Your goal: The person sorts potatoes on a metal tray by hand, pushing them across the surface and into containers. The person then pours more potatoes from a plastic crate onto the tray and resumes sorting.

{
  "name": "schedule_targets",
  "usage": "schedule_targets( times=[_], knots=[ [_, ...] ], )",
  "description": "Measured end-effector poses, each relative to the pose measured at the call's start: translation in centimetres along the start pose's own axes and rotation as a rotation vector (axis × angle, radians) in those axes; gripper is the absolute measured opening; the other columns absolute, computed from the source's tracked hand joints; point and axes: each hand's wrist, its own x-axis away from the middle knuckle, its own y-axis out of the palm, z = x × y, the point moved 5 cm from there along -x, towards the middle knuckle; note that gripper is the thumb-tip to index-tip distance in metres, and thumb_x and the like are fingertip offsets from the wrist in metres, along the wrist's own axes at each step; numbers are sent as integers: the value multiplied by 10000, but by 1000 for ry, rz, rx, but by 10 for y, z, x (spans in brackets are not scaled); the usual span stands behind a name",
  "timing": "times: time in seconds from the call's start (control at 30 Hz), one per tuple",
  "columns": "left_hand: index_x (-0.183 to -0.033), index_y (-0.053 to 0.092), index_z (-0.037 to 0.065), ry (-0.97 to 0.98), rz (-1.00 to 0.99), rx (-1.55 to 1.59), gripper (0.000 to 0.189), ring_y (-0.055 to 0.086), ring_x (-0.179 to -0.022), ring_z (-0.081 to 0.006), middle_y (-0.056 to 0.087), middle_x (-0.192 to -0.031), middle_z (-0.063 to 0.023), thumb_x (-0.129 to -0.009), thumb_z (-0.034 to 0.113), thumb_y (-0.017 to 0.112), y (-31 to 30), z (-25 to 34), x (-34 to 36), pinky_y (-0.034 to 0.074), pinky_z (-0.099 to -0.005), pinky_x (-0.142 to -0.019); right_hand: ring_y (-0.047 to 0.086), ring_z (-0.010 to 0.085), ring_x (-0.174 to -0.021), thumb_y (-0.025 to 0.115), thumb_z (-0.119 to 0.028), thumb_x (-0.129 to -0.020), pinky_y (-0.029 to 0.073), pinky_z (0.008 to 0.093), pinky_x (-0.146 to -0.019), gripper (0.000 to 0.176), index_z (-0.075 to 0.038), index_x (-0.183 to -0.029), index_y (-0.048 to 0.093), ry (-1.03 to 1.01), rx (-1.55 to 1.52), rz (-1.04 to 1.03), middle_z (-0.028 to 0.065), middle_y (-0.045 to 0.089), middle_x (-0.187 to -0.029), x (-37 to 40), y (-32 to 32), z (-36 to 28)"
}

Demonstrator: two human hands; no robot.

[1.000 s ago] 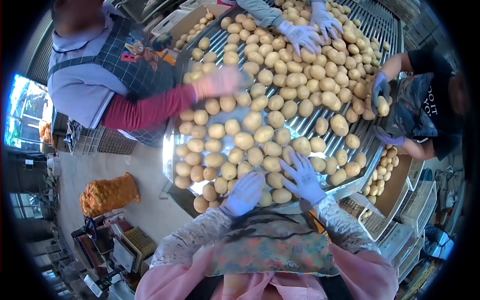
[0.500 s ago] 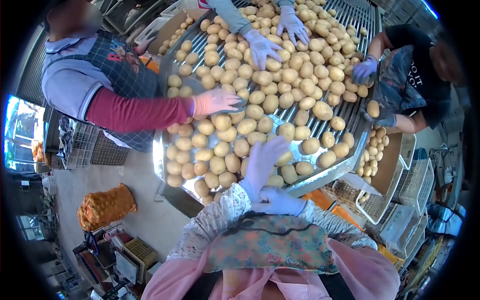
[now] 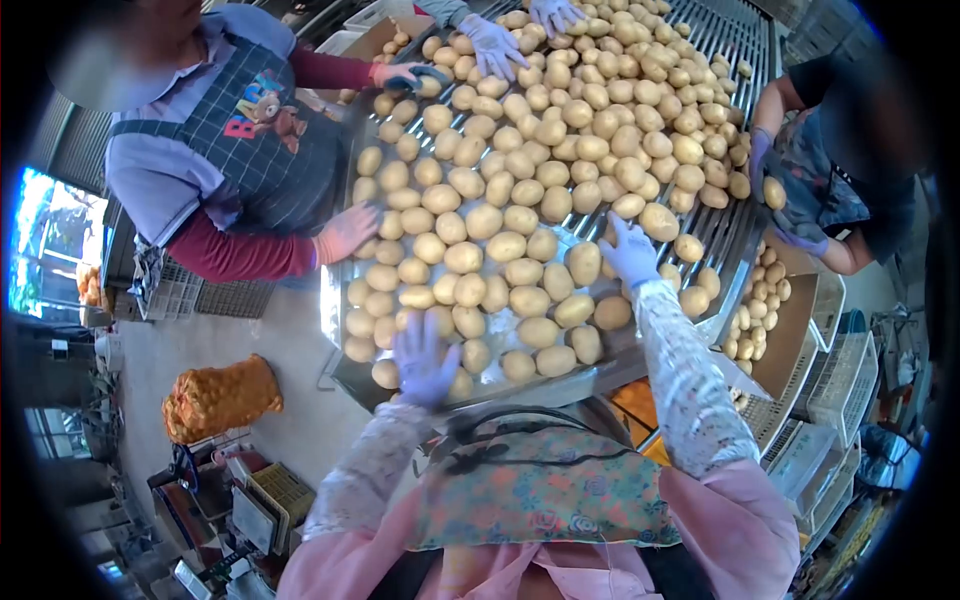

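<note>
My left hand [image 3: 426, 362], in a lavender glove, lies with spread fingers over potatoes near the front edge of the metal sorting table [image 3: 480, 408]. It touches the potatoes around it, such as the one [image 3: 475, 355] at its side. Further right, my right hand [image 3: 630, 255], gloved alike, reaches up the table with its fingers stretched apart. Its fingertips are by a potato [image 3: 627, 206], and a larger potato [image 3: 584, 263] lies just left of the palm. Neither hand is closed round anything.
At left, a person in a checked apron [image 3: 285, 130] has gloved hands at the table's edge. Another person's gloved hands [image 3: 493, 46] are at the back. At right, a person holds a potato [image 3: 774, 193]. A box of potatoes [image 3: 790, 340] and a full mesh sack [image 3: 222, 398] stand below.
My hands have moved apart from near each other: the left down and left onto potatoes, the right up and right. The left co-worker's hands have shifted. Several front potatoes lie differently.
</note>
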Motion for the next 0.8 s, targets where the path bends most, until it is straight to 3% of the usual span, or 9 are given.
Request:
schedule_targets(
  times=[0.07,0.17,0.23,0.37,0.43,0.5,0.6,0.73,0.8],
  knots=[
    [-1526,426,109,151,24,-410,716,303,-1434,-514,369,-1565,-251,-931,465,604,72,9,4,152,-625,-1216,616,370,-1081,726,-188,-804,517,474,-842,312,-165,-1112,680,263,-41,-80,181,611,-1078,-17,21,4],
    [-1372,593,64,222,-63,32,565,350,-1440,-460,441,-1525,-231,-923,402,648,31,83,7,226,-610,-1198,596,339,-1128,713,-153,-788,498,410,-975,524,-178,-1298,598,316,-257,-299,175,590,-1175,-16,15,17],
    [-1325,604,58,723,-129,102,534,453,-1329,-454,540,-1387,-207,-891,363,668,14,95,15,342,-570,-1124,569,287,-1211,678,-113,-805,446,365,-1058,614,-138,-1401,534,282,-771,-118,153,592,-1255,7,-3,40],
    [-1485,466,44,32,-140,-34,680,406,-1362,-494,481,-1446,-249,-925,395,626,-20,-17,-9,265,-627,-1149,562,68,-847,645,-32,-866,478,231,-683,424,-64,-1287,600,469,-1075,-440,-26,604,-1054,144,-97,79],
    [-1505,432,26,-19,52,-289,712,343,-1385,-565,395,-1522,-309,-937,417,606,-13,-56,-20,208,-690,-1149,610,90,-878,694,-89,-896,518,248,-751,311,-42,-1200,650,616,-1032,-800,-9,652,-975,218,-144,83],
    [-1521,419,37,-20,77,-277,717,343,-1405,-542,391,-1534,-305,-950,433,596,13,-37,-50,207,-669,-1161,645,130,-945,699,-117,-915,540,271,-826,355,-6,-1247,642,382,-268,-983,29,682,-1059,278,-158,112],
    [-1528,416,37,32,144,-192,731,343,-1423,-518,387,-1543,-302,-955,457,590,45,16,-62,210,-650,-1173,674,211,-990,716,-175,-912,536,322,-907,403,-40,-1287,653,639,-777,-490,79,692,-1133,263,-131,104],
    [-1499,445,4,127,282,0,758,344,-1421,-517,388,-1533,-305,-934,484,601,36,57,-42,224,-655,-1171,588,354,-1200,784,-330,-793,464,485,-1033,551,-180,-1310,667,-147,-192,-168,136,613,-1309,146,-117,-2],
    [-1473,485,18,450,-124,-138,756,365,-1422,-469,412,-1542,-230,-910,503,622,20,46,2,248,-625,-1170,470,396,-1327,800,-442,-734,377,594,-1085,632,-263,-1324,664,-440,50,-165,135,532,-1430,132,-86,-38]
  ],
)
